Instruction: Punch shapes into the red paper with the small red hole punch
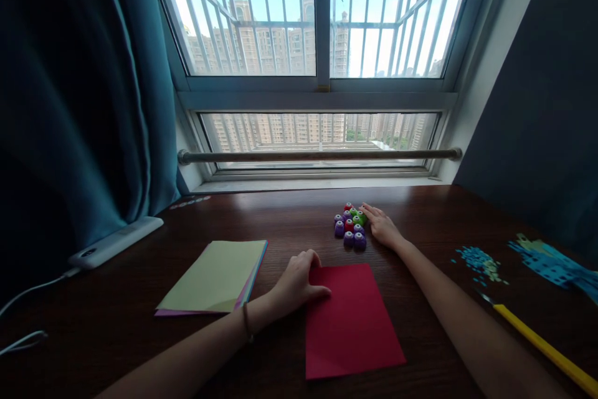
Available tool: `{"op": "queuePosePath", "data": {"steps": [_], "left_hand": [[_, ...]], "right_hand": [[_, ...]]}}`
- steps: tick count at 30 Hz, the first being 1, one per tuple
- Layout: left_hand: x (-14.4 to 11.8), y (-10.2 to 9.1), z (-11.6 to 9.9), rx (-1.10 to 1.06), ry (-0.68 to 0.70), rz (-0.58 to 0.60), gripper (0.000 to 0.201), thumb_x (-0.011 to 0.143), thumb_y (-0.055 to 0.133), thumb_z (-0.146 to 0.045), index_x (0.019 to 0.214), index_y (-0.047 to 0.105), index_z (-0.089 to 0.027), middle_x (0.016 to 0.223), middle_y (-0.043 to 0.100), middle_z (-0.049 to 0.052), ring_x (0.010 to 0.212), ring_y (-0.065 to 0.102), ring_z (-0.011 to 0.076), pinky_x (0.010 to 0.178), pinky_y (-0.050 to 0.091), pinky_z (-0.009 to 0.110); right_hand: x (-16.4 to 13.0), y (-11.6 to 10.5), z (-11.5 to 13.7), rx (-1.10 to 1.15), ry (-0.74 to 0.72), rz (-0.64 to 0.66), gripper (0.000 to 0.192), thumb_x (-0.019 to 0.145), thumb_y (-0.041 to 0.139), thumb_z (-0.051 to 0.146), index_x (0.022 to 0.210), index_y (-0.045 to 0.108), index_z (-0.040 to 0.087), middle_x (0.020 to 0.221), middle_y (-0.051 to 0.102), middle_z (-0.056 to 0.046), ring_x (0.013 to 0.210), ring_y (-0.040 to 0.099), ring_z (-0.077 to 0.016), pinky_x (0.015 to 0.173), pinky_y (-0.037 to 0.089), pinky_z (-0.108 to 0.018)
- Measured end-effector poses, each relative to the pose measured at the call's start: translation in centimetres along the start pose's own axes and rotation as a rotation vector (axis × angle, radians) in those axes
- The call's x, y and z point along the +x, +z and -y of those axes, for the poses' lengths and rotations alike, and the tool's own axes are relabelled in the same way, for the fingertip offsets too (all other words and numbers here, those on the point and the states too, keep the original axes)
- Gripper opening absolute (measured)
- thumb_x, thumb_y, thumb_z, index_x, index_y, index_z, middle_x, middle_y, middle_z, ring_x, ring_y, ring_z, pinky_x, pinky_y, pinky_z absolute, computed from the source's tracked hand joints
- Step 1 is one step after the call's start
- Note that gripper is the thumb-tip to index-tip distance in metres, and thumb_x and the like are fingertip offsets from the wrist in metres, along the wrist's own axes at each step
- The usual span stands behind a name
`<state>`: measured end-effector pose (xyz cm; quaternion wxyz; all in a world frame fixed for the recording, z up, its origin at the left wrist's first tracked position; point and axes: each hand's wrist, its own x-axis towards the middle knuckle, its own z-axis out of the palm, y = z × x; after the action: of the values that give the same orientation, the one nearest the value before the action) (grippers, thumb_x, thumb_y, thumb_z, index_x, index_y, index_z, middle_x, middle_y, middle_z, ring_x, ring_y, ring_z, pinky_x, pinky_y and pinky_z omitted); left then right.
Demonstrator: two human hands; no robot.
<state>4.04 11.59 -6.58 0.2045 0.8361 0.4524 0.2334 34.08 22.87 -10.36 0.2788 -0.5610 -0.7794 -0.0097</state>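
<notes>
A red sheet of paper (350, 324) lies flat on the table in front of me. My left hand (295, 284) rests at its upper left edge, thumb on top and fingers curled over the corner. Farther off sits a cluster of several small craft punches (349, 225) in purple, green and red, each with a round white top. Beside their right side is my right hand (382, 226), fingers stretched out, the tips at the green ones. Whether those fingertips touch a punch I cannot tell.
To the left lies a stack of coloured paper (215, 277), pale yellow on top. On the right are small blue and yellowish paper bits (481, 263), punched blue paper (551, 262) and a yellow-handled pointed tool (542, 343). A white corded device (116, 242) stands by the curtain.
</notes>
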Motion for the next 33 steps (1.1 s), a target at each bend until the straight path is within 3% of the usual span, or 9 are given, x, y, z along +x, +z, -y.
{"op": "queuePosePath", "data": {"steps": [5, 9, 14, 18, 21, 25, 27, 30, 33], "left_hand": [[-0.3, 0.1, 0.0, -0.169, 0.009, -0.014, 0.064, 0.059, 0.077, -0.024, 0.112, 0.042, -0.019, 0.098, 0.056, 0.004, 0.09, 0.053, 0.0218, 0.082, 0.039, 0.033], [-0.1, 0.3, 0.6, -0.32, 0.023, -0.046, 0.067, 0.064, 0.07, -0.016, 0.122, 0.037, -0.022, 0.096, 0.056, 0.002, 0.083, 0.055, 0.018, 0.079, 0.041, 0.031], [0.5, 0.3, 1.5, -0.756, -0.087, -0.091, 0.057, 0.068, 0.069, -0.021, 0.117, 0.04, -0.018, 0.083, 0.058, 0.0, 0.07, 0.057, 0.0153, 0.063, 0.045, 0.025], [0.9, -0.1, 1.7, -1.052, -0.206, -0.108, 0.051, 0.065, 0.074, -0.023, 0.107, 0.044, -0.016, 0.087, 0.063, 0.005, 0.077, 0.061, 0.0192, 0.068, 0.049, 0.029], [1.0, -0.4, 1.6, -1.156, -0.252, -0.109, 0.039, 0.066, 0.074, -0.022, 0.097, 0.052, -0.015, 0.088, 0.065, 0.006, 0.076, 0.062, 0.018, 0.069, 0.05, 0.028], [0.6, -0.7, 1.1, -1.254, -0.27, -0.069, 0.025, 0.07, 0.073, -0.022, 0.089, 0.059, -0.013, 0.087, 0.067, 0.007, 0.075, 0.063, 0.0181, 0.07, 0.05, 0.028], [0.5, -0.8, 0.9, -1.274, -0.269, -0.028, 0.023, 0.071, 0.071, -0.022, 0.089, 0.062, -0.012, 0.088, 0.067, 0.008, 0.076, 0.063, 0.019, 0.072, 0.05, 0.029], [0.4, -1.0, 0.5, -1.256, -0.288, -0.029, 0.026, 0.071, 0.072, -0.024, 0.092, 0.063, -0.011, 0.088, 0.067, 0.009, 0.076, 0.064, 0.02, 0.071, 0.051, 0.03], [0.4, -1.0, 0.3, -1.213, -0.322, -0.08, 0.029, 0.07, 0.072, -0.027, 0.093, 0.062, -0.012, 0.089, 0.067, 0.009, 0.076, 0.064, 0.0212, 0.069, 0.051, 0.03]], "right_hand": [[-0.1, -0.5, 0.5, 0.011, 0.058, -0.109, 0.04, 0.074, 0.044, 0.009, 0.111, 0.056, 0.017, 0.123, 0.047, -0.009, 0.108, 0.046, -0.0234, 0.096, 0.036, -0.036], [-0.2, -0.6, 0.6, 0.056, 0.123, -0.202, 0.026, 0.074, 0.049, 0.016, 0.098, 0.058, 0.014, 0.107, 0.05, -0.013, 0.09, 0.054, -0.024, 0.084, 0.044, -0.038], [-0.3, -0.6, 0.4, 0.186, 0.163, -0.335, 0.037, 0.072, 0.051, 0.014, 0.108, 0.057, 0.014, 0.104, 0.053, -0.014, 0.095, 0.054, -0.0254, 0.088, 0.043, -0.04], [-0.2, -1.6, 1.1, 0.317, 0.232, -0.493, 0.038, 0.072, 0.057, 0.025, 0.108, 0.058, 0.011, 0.107, 0.055, -0.017, 0.1, 0.052, -0.0292, 0.093, 0.039, -0.046], [-0.9, -2.6, 3.1, 0.454, 0.276, -0.563, 0.039, 0.077, 0.056, 0.035, 0.106, 0.058, 0.01, 0.105, 0.058, -0.017, 0.097, 0.055, -0.028, 0.09, 0.042, -0.045], [-4.1, -3.7, 6.9, 0.717, 0.248, -0.457, 0.041, 0.077, 0.06, 0.039, 0.109, 0.058, 0.015, 0.096, 0.065, -0.009, 0.087, 0.062, -0.0227, 0.079, 0.051, -0.036], [-6.3, -4.0, 8.3, 0.921, 0.307, -0.36, 0.045, 0.071, 0.067, 0.037, 0.11, 0.058, 0.016, 0.094, 0.066, -0.008, 0.086, 0.063, -0.0226, 0.078, 0.052, -0.035], [-8.8, -4.3, 9.7, 1.055, 0.431, -0.272, 0.046, 0.067, 0.071, 0.035, 0.107, 0.059, 0.017, 0.093, 0.066, -0.007, 0.077, 0.064, -0.0213, 0.068, 0.053, -0.033], [-9.4, -4.3, 10.3, 1.161, 0.416, -0.211, 0.04, 0.065, 0.073, 0.033, 0.099, 0.058, 0.017, 0.096, 0.065, -0.006, 0.079, 0.064, -0.0206, 0.068, 0.054, -0.031]]}}
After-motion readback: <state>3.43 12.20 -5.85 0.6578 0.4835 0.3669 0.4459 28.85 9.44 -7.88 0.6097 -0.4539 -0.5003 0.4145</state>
